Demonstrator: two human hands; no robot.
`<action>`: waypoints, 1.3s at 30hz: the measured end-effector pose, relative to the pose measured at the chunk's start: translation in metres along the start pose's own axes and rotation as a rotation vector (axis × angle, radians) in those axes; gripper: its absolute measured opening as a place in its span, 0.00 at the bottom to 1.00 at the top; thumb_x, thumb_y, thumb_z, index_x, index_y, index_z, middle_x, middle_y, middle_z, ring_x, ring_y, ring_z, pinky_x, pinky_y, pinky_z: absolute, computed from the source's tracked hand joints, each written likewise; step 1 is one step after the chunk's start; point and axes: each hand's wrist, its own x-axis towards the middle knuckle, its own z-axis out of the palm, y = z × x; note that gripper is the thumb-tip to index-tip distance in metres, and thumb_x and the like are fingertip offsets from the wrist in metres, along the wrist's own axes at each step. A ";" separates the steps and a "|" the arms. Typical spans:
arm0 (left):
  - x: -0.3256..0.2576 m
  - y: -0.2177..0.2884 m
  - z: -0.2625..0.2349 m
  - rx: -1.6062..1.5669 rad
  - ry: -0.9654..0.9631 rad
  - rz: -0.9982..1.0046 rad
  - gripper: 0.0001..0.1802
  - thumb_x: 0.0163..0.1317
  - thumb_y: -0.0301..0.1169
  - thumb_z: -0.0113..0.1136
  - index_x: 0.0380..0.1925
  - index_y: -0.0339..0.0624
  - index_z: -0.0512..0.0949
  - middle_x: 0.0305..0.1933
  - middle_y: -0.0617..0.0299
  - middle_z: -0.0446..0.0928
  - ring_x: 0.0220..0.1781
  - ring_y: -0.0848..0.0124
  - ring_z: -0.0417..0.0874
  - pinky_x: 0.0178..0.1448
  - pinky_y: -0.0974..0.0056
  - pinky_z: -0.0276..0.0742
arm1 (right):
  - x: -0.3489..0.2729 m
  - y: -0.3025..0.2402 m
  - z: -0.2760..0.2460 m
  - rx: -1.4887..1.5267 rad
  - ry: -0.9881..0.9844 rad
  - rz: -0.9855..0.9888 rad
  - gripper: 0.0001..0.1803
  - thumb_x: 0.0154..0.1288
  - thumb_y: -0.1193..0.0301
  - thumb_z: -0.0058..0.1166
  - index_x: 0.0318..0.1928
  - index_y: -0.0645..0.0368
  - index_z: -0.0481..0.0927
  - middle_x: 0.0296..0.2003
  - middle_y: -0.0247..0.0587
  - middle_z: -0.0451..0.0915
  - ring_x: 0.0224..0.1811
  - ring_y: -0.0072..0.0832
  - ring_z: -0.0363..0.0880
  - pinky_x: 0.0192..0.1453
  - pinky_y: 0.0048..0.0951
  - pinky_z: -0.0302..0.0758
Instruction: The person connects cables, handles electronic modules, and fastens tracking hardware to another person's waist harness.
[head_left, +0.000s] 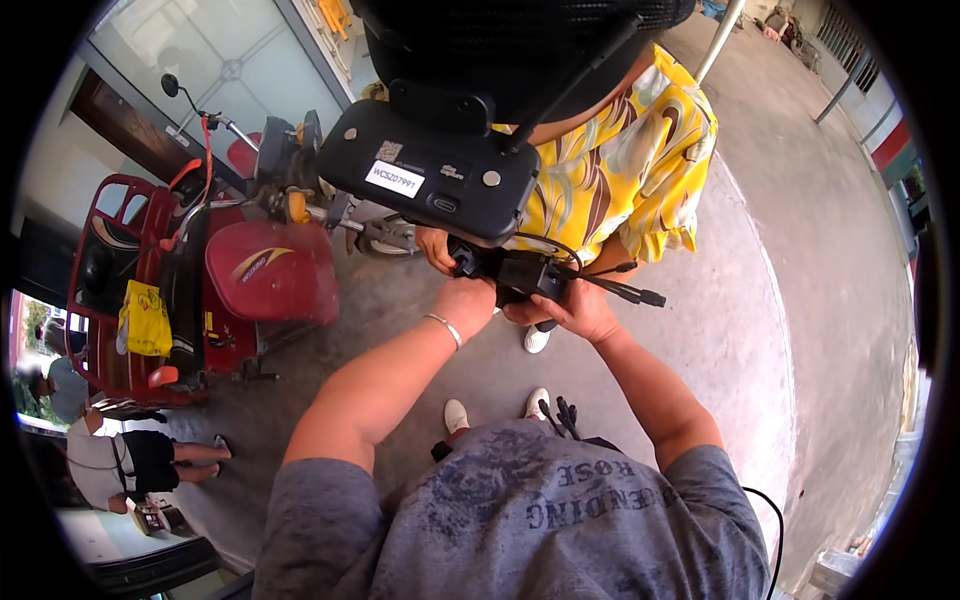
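Between my two hands is a small black box (530,272) with dark cables (627,291) running out to its right. My right hand (583,308) grips its right end, thumb on the near face. My left hand (467,303), with a bracelet at the wrist, is closed against the black parts at its left; most of its fingers are hidden. A co-worker's hand (436,250) touches the same black parts from the far side. That person, in a yellow patterned garment (610,160), stands facing me close by.
A flat black device (430,185) with a white label, on the co-worker's headgear, hangs over the far side of my hands. A red motor tricycle (270,275) with a yellow bag (147,318) stands at left. Another person (150,460) is at lower left. Concrete floor (820,330) stretches right.
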 end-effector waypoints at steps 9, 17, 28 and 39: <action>-0.029 -0.026 0.034 -0.231 0.393 0.183 0.10 0.59 0.29 0.56 0.38 0.49 0.85 0.30 0.55 0.84 0.33 0.55 0.86 0.35 0.50 0.80 | 0.018 -0.019 0.006 0.309 -0.392 0.368 0.29 0.57 0.63 0.74 0.51 0.69 0.76 0.33 0.39 0.83 0.32 0.20 0.81 0.34 0.27 0.79; -0.032 -0.009 0.056 -0.450 0.458 0.169 0.07 0.62 0.29 0.55 0.36 0.47 0.82 0.27 0.54 0.82 0.30 0.53 0.85 0.33 0.49 0.79 | 0.009 -0.032 0.020 0.842 -0.186 0.378 0.23 0.61 0.75 0.70 0.52 0.70 0.75 0.41 0.36 0.82 0.39 0.19 0.79 0.40 0.23 0.79; -0.029 -0.014 0.065 -0.422 0.436 0.192 0.10 0.66 0.32 0.53 0.42 0.46 0.82 0.27 0.54 0.83 0.30 0.54 0.85 0.32 0.50 0.79 | 0.012 -0.072 -0.081 -0.074 -0.378 0.262 0.22 0.51 0.66 0.76 0.38 0.70 0.81 0.26 0.40 0.81 0.29 0.24 0.80 0.34 0.28 0.78; -0.028 -0.001 0.074 -0.495 0.368 0.234 0.11 0.67 0.31 0.49 0.41 0.39 0.79 0.27 0.50 0.82 0.31 0.51 0.85 0.35 0.48 0.79 | 0.007 -0.093 -0.056 0.078 -0.257 0.314 0.24 0.52 0.66 0.75 0.42 0.70 0.81 0.28 0.37 0.80 0.32 0.21 0.79 0.35 0.28 0.76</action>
